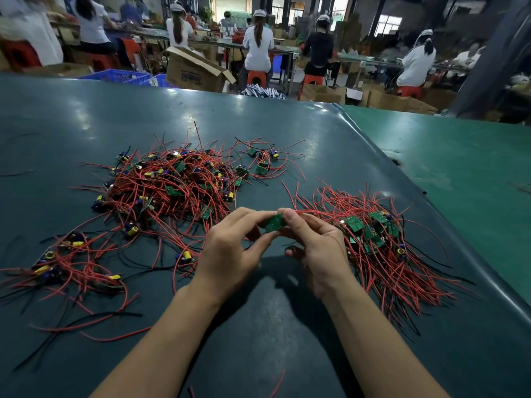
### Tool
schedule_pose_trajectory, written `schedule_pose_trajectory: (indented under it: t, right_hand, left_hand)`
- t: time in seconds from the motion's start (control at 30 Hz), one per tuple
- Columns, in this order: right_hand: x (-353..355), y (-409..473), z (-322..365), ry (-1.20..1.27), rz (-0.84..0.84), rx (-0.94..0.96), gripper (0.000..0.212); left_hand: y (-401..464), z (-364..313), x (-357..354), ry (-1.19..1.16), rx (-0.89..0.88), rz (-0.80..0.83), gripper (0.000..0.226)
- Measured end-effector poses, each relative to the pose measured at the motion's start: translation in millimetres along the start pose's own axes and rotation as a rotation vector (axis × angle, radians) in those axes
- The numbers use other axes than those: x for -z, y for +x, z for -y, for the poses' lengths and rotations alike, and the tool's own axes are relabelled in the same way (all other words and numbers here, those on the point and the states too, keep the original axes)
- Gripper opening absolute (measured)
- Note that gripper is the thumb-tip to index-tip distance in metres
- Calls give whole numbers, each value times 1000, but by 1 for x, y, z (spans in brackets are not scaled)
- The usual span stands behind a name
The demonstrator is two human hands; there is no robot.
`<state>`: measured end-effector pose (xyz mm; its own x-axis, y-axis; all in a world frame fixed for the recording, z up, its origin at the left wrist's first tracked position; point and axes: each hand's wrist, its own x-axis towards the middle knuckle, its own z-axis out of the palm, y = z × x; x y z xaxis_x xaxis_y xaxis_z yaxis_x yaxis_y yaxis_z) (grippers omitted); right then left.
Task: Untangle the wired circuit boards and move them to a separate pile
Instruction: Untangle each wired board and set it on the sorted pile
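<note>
Both hands are up in the middle of the table (258, 326), working one small green circuit board (275, 223) between them. The left hand (230, 254) pinches the board's lower left edge with thumb and fingertips, and the right hand (313, 248) grips the upper right side, thumb on top, other fingers curled underneath. A red wire (321, 213) runs off the board to the right, straight over toward the sorted pile (382, 245), which sits just beside the right hand; in that pile the green boards are bunched together in the middle and the red and black leads mostly fan out toward the near right edge of the table. Left of the hands and a bit farther back is the big tangled heap (175, 185), a real mess of red wires with green boards, yellow and blue capacitors poking out everywhere. A smaller clump (263, 162) of boards lies behind and right of that heap, and another loose bunch (71, 265) with yellow capacitors sprawls near the left edge. A few stray red and black wires lie along the near left of the dark teal table cover, plus one short red piece (277, 383) between the forearms close to the bottom. Past the far edge of the table there's a cardboard box (195, 70), blue crates (120, 76) and several people sitting on orange stools (255, 77) at other benches, backs turned.
</note>
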<state>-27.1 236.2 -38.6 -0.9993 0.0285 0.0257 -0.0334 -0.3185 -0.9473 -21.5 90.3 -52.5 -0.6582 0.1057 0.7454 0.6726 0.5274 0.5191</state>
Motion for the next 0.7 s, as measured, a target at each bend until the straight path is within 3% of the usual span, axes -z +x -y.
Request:
schedule_pose_trajectory:
  t: [0.1,0.37,0.5,0.6,0.7]
  right_hand:
    - [2,2,3,-29,-68,20,10]
    - [20,12,19,128,-323,89,33]
    - [26,16,19,209,-327,27,47]
    - [30,18,18,168,-338,13,38]
    - [32,18,15,-20,-439,134,20]
  left_hand:
    - [1,3,1,18,14,-34,28]
    - [2,8,2,17,33,-63,27]
    - [2,6,3,-31,25,4,26]
    - [1,5,5,-57,32,40,25]
    - [-1,6,8,-50,26,48,24]
